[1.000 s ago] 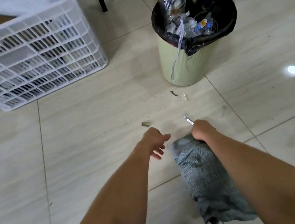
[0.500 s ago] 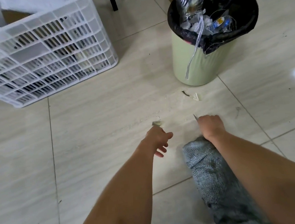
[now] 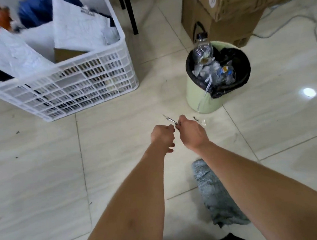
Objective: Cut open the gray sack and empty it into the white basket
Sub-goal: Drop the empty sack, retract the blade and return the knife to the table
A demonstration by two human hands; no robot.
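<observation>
While both hands meet over the small blade, right hand pinching it, left hand curled alongside, the gray sack lies behind them, unheld; fingers look cuttable.

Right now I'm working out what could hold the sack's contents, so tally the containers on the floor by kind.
White basket: 1
Green trash bin: 1
Cardboard boxes: 2 at least, stacked
Gray sack: 1
Total: 5
</observation>
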